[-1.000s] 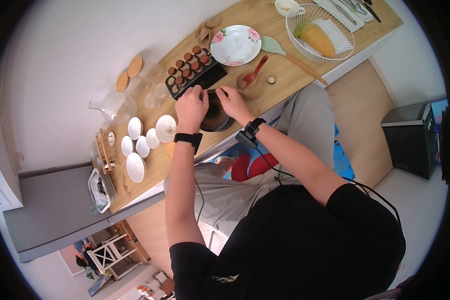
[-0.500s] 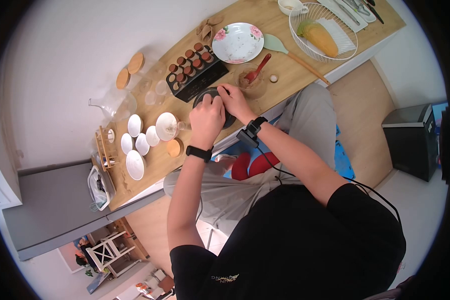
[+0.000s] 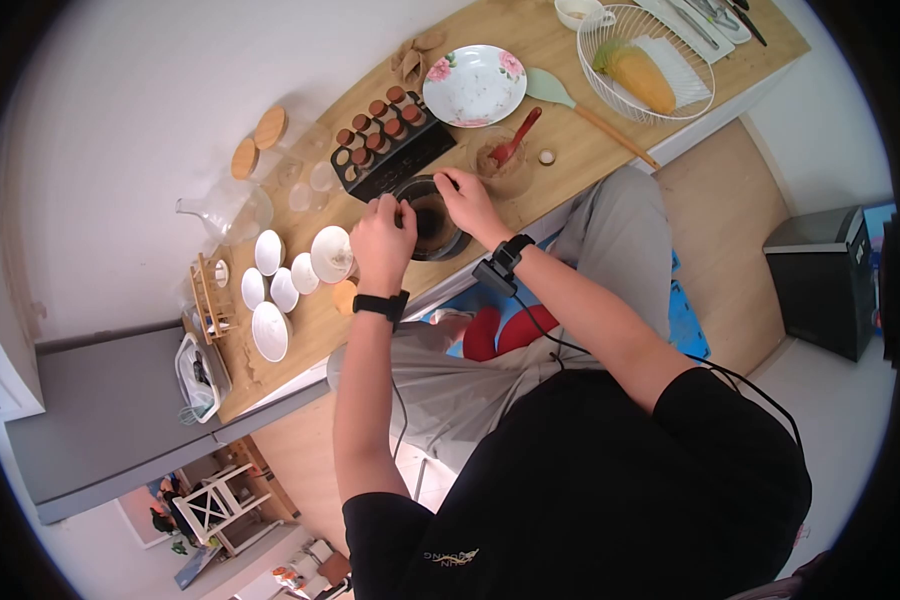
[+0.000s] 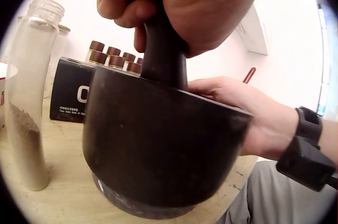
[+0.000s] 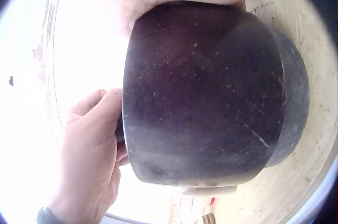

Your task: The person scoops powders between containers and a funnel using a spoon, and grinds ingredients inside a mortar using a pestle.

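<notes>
My left hand (image 3: pixel 385 240) grips the dark handle of a pestle (image 4: pixel 165 58), fingers wrapped round its top. The pestle leans in a black mortar (image 4: pixel 163 139), its lower end hidden by the wall in the left wrist view. In the head view, brown ground matter (image 3: pixel 435 235) shows inside the mortar. My right hand (image 3: pixel 470 208) holds the mortar's rim on the right, fingers bent over the edge and palm along the outer side. Beside the mortar, in the left wrist view, stands an uncapped glass tube (image 4: pixel 31 97) part filled with powder.
Behind the mortar sits a black rack (image 3: pixel 400 165) of small brown-capped jars. A clear bowl (image 3: pixel 515 183) with a red spatula (image 3: pixel 510 148) stands to the right, near a flowered plate (image 3: pixel 475 88). Several white cups (image 3: pixel 270 332) are at left; a wire basket (image 3: pixel 705 90) is far right.
My left hand swung right over the mortar half a second ago, then back left, tilting the pestle with it. My right hand stays on the mortar's rim.
</notes>
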